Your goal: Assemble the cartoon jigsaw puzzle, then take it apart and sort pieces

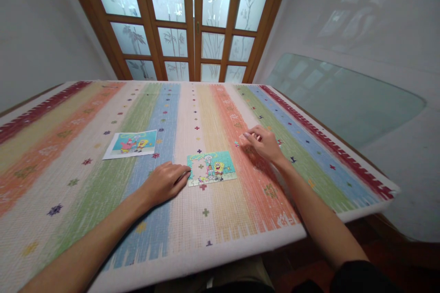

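A partly assembled jigsaw puzzle [223, 168] lies flat, printed with cartoon characters on a teal background. Its left part has a gap through which the tablecloth shows. My left hand [168, 181] rests beside it, fingers bent and together, the fingertips at the puzzle's left edge. To the right, above the orange stripe, my right hand [264, 143] is closed in a pinch; what sits between thumb and fingers is too small to make out. Small colourful bits, perhaps loose puzzle pieces, show by this hand, partly hidden behind it.
A printed picture card [132, 143] with a similar cartoon scene lies left of the puzzle. The striped tablecloth [192, 233] has small woven figures that resemble pieces. Beyond the table stands a wooden door with glass panes [172, 0]; a glass panel [343, 87] is at right.
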`<state>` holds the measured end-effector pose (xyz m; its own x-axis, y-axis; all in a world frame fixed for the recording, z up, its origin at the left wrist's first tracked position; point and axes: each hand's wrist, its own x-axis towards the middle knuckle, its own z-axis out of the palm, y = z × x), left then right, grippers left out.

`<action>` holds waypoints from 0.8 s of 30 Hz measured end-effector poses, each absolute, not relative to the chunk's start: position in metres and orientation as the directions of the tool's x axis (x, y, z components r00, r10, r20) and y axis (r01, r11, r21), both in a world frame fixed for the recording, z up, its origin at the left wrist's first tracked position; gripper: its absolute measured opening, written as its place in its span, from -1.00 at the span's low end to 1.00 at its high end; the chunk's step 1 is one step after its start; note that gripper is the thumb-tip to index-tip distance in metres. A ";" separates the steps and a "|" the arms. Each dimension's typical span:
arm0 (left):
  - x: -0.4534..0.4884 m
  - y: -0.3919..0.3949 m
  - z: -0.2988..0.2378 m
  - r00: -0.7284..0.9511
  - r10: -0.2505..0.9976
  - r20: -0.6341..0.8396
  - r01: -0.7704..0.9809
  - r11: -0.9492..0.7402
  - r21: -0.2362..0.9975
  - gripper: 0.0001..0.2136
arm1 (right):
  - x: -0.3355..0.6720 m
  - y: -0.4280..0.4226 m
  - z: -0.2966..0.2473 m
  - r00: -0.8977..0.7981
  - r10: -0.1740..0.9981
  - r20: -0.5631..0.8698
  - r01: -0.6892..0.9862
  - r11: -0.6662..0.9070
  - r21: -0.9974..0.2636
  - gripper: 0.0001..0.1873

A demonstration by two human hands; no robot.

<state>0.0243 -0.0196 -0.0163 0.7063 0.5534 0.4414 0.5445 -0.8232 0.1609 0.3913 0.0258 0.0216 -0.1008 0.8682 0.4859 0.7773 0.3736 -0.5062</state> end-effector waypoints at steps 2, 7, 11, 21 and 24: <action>0.024 -0.020 -0.016 0.700 0.561 0.442 0.542 -0.820 0.183 -0.75 | 0.407 0.030 0.027 0.010 0.874 0.485 0.829 0.264 -0.493 -0.69; 0.027 -0.021 -0.012 0.690 0.570 0.445 0.543 -0.815 0.203 -0.75 | 0.445 0.035 0.033 0.209 0.879 0.428 0.938 -0.057 -0.341 -0.68; 0.030 -0.023 -0.006 0.683 0.551 0.480 0.542 -0.822 0.172 -0.77 | 0.473 0.036 0.028 0.333 0.881 0.336 0.934 -0.260 -0.245 -0.67; 0.026 -0.020 -0.015 0.686 0.536 0.492 0.527 -0.832 0.172 -0.86 | 0.508 0.035 0.018 0.449 0.892 0.054 0.871 -0.423 -0.251 -0.85; 0.025 -0.020 -0.015 0.679 0.550 0.486 0.532 -0.825 0.190 -0.86 | 0.509 0.034 0.019 0.450 0.892 0.035 0.862 -0.424 -0.277 -0.88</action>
<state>0.0252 -0.0199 -0.0153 0.6793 0.5501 0.4858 0.5320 -0.8251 0.1903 0.5089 0.0341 0.0195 0.4498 0.8924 0.0354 0.8625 -0.4237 -0.2767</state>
